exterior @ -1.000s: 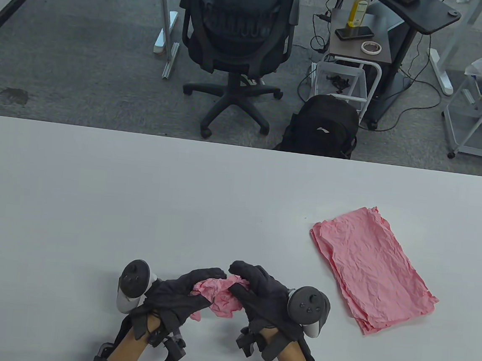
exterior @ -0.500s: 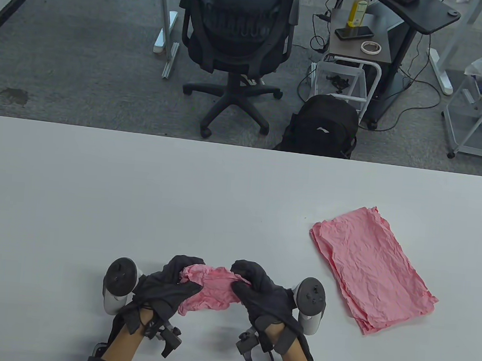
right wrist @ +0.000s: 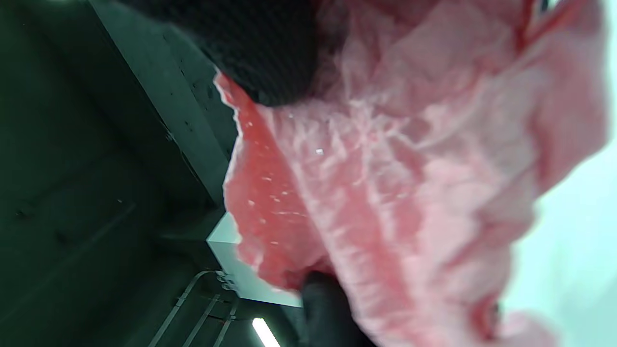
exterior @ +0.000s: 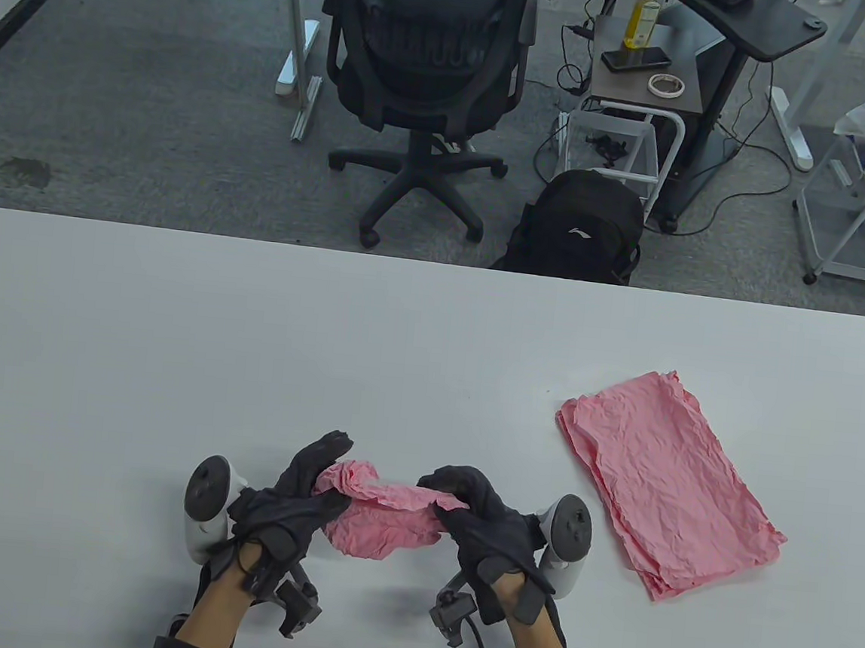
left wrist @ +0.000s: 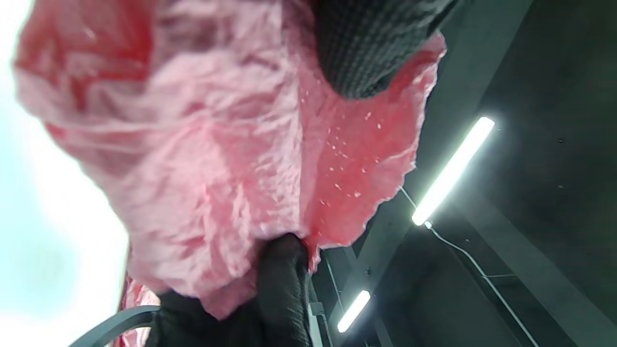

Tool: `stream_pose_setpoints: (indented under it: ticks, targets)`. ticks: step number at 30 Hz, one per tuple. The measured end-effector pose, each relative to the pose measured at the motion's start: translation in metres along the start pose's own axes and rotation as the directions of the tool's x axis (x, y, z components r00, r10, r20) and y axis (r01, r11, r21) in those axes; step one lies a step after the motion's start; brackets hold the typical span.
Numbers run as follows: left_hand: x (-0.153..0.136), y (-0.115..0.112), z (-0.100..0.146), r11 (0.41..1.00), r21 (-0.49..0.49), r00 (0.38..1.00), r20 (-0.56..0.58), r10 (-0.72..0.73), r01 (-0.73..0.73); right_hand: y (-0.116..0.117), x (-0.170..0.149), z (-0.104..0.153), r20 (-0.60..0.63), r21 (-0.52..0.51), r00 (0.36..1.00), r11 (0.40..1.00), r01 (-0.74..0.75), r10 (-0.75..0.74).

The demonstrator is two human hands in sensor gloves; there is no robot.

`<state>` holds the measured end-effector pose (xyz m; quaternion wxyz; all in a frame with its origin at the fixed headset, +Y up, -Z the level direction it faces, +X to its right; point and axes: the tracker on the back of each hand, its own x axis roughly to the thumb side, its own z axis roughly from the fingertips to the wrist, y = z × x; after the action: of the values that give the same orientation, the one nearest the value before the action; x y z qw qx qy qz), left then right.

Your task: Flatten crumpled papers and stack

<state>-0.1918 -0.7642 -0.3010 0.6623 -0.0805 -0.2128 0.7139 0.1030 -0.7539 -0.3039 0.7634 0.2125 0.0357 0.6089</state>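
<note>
Pink crumpled paper (exterior: 379,514) pinched between my left hand (exterior: 294,499) and right hand (exterior: 486,527), fingers curled round its ends.

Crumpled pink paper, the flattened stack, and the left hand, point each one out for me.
crumpled pink paper (exterior: 385,520), table view, on its wrinkled middle between the hands.
flattened stack (exterior: 664,480), table view, on the centre of the top sheet.
left hand (exterior: 295,505), table view, on the glove's back.

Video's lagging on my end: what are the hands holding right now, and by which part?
Both hold one crumpled pink paper: left hand pinches its left end, right hand its right end, above the table.
</note>
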Motion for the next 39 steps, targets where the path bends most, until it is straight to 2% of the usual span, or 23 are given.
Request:
stream_pose_setpoints:
  ticks: [2,5,6,8,10,11,13,15,18,20,21,23,24,26,27,28,30,31,32,33,35,37,39]
  targets:
    - [0.003,0.002,0.002,0.988,-0.005,0.987,-0.033,-0.158,0.157,0.001,0.001,0.0,0.008,0.034,1.0,0.999,0.0,0.0]
    - [0.009,0.003,0.004,0.899,0.054,0.901,-0.046,-0.432,0.434,0.002,0.001,0.0,-0.036,0.086,0.999,0.996,-0.006,0.009]
    - [0.01,0.004,0.004,0.892,0.064,0.895,-0.035,-0.445,0.447,0.0,0.001,-0.001,-0.051,0.093,0.999,0.996,-0.013,0.018]
    - [0.009,0.005,0.004,0.947,0.059,0.948,0.012,-0.317,0.316,-0.006,0.001,0.001,-0.103,0.046,0.99,0.995,-0.088,0.092]
    - [0.005,0.003,0.003,0.999,0.031,0.997,0.058,-0.044,0.042,-0.015,0.001,0.003,-0.141,-0.051,0.972,0.979,-0.199,0.19]
    - [0.003,0.002,0.0,0.996,-0.004,0.993,0.077,0.086,-0.086,-0.02,0.001,0.004,-0.161,-0.109,0.96,0.962,-0.249,0.23]
    - [0.002,-0.003,-0.003,0.972,-0.108,0.972,0.09,0.218,-0.208,-0.028,0.0,0.004,-0.177,-0.142,0.956,0.955,-0.262,0.236]
    - [0.004,-0.009,-0.002,0.97,-0.163,0.976,0.088,0.199,-0.183,-0.031,0.0,0.005,-0.18,-0.151,0.96,0.959,-0.242,0.214]
    - [0.005,-0.01,-0.004,0.985,-0.164,0.995,0.08,0.066,-0.052,-0.034,0.005,0.004,-0.165,-0.164,0.945,0.937,-0.31,0.283]
    - [0.006,-0.006,-0.002,0.99,-0.139,0.999,0.048,-0.011,0.017,-0.037,0.011,0.004,-0.12,-0.182,0.924,0.907,-0.38,0.363]
    - [0.007,-0.002,0.001,0.988,-0.087,0.991,0.003,-0.131,0.131,-0.038,0.014,0.004,-0.08,-0.176,0.918,0.901,-0.397,0.388]
    - [0.008,0.006,0.005,0.921,0.012,0.917,-0.098,-0.387,0.39,-0.039,0.016,0.003,-0.052,-0.125,0.929,0.921,-0.37,0.366]
    - [0.009,0.01,0.006,0.834,0.035,0.824,-0.18,-0.537,0.551,-0.038,0.017,0.001,-0.046,-0.065,0.946,0.944,-0.324,0.321]
    - [0.01,0.014,0.007,0.677,-0.012,0.657,-0.228,-0.719,0.736,-0.033,0.016,0.0,-0.065,0.06,0.954,0.955,-0.29,0.294]
    - [0.01,0.014,0.008,0.647,-0.033,0.622,-0.243,-0.744,0.762,-0.03,0.015,0.0,-0.062,0.097,0.951,0.95,-0.296,0.302]
    - [0.01,0.015,0.009,0.653,-0.022,0.626,-0.258,-0.736,0.757,-0.028,0.015,0.0,-0.06,0.1,0.951,0.95,-0.297,0.304]
    - [0.008,0.02,0.009,0.748,0.061,0.734,-0.261,-0.627,0.661,-0.027,0.014,-0.001,-0.062,0.108,0.955,0.953,-0.282,0.29]
    - [0.005,0.024,0.009,0.844,0.095,0.836,-0.238,-0.495,0.527,-0.027,0.013,-0.001,-0.068,0.127,0.964,0.961,-0.247,0.257]
    - [0.002,0.026,0.009,0.911,0.105,0.906,-0.202,-0.373,0.399,-0.028,0.013,-0.001,-0.075,0.123,0.969,0.967,-0.223,0.234]
    - [-0.002,0.028,0.009,0.973,0.117,0.974,-0.132,-0.185,0.201,-0.031,0.012,0.0,-0.083,0.097,0.975,0.975,-0.198,0.206]
    - [-0.007,0.029,0.008,0.986,0.137,0.994,-0.046,0.1,-0.093,-0.036,0.011,0.0,-0.091,0.035,0.981,0.985,-0.168,0.17]
    - [-0.005,0.031,0.006,0.985,0.105,0.99,-0.002,0.14,-0.139,-0.042,0.01,0.001,-0.12,-0.027,0.976,0.983,-0.184,0.179]
    - [-0.001,0.031,0.006,0.993,0.041,0.993,0.05,0.105,-0.107,-0.049,0.011,0.004,-0.153,-0.061,0.965,0.972,-0.226,0.215]
